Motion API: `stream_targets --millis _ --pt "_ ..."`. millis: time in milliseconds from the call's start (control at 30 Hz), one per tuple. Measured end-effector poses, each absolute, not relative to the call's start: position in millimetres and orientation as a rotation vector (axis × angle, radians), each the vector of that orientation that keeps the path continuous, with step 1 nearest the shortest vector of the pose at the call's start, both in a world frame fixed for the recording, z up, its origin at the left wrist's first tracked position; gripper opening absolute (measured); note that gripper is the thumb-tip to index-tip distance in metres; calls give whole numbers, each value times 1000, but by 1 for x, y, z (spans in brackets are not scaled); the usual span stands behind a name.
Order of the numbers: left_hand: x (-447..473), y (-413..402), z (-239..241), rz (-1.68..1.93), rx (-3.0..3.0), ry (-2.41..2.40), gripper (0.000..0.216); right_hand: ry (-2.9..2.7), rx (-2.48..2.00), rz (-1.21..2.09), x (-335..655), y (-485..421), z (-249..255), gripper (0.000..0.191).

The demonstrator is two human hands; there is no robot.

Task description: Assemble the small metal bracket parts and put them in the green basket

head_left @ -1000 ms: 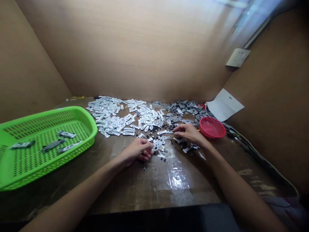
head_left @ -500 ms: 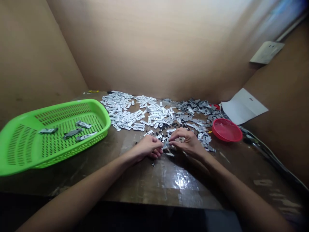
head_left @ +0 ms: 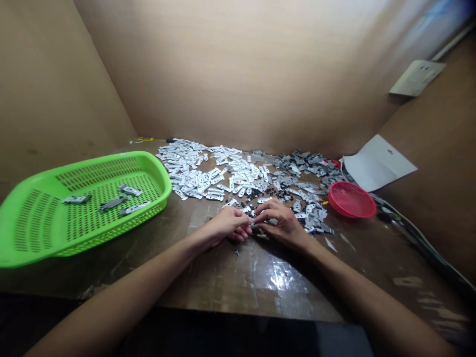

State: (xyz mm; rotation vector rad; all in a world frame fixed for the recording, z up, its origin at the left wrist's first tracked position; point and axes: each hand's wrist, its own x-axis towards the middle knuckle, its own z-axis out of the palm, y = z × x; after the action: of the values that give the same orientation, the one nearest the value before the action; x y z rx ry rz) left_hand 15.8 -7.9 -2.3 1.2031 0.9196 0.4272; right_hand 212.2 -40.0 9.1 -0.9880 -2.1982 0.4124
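While both hands meet near the middle of the frame, the left hand (head_left: pixel 230 225) has a narrow grip, thumb and finger pinched on a small pale piece (head_left: pixel 252 222) (too tiny and too covered to identify). The right hand (head_left: pixel 280 224) reaches the same spot from the right, fingers curled and tips near together; whether its grip has hold of the piece, I cannot tell.

Just below the left hand, a tiny metal part (head_left: pixel 237 253) lies on the brown bench (head_left: pixel 223 292). Beyond the hands, at the centre of the frame, spreads a broad heap of flat white parts (head_left: pixel 211 174), with darker grey parts (head_left: pixel 303 162) to its right and small black pieces (head_left: pixel 255 193) nearer the hands. More mixed loose parts (head_left: pixel 316 215) lie just right of the right hand.

At the left of the frame stands a green perforated basket (head_left: pixel 158 173) with four elongated grey and whitish parts (head_left: pixel 113 204) inside, apart from the hands. On the right sits a red bowl (head_left: pixel 351 199), near a white card (head_left: pixel 379 163) leaning at the wall; a power socket (head_left: pixel 418 78) is at upper right.
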Motion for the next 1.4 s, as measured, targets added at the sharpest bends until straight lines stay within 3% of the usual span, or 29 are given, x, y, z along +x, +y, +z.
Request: stream_targets --millis 433,667,1133,1300,1400 --pt "15 -6 -4 434 1156 908 27 -2130 -1051 364 217 -39 15 11" --pt "15 -4 -3 415 1170 936 30 -1899 -1413 218 259 -18 14 13" --pt "13 -9 0 229 1401 806 34 -1913 -1213 1161 225 -33 10 35" --pt "13 -8 0 187 1422 794 32 -1963 -1155 1299 219 -37 7 40" --pt "14 -9 2 169 1426 810 32 -2008 -1186 1191 221 -35 11 35"
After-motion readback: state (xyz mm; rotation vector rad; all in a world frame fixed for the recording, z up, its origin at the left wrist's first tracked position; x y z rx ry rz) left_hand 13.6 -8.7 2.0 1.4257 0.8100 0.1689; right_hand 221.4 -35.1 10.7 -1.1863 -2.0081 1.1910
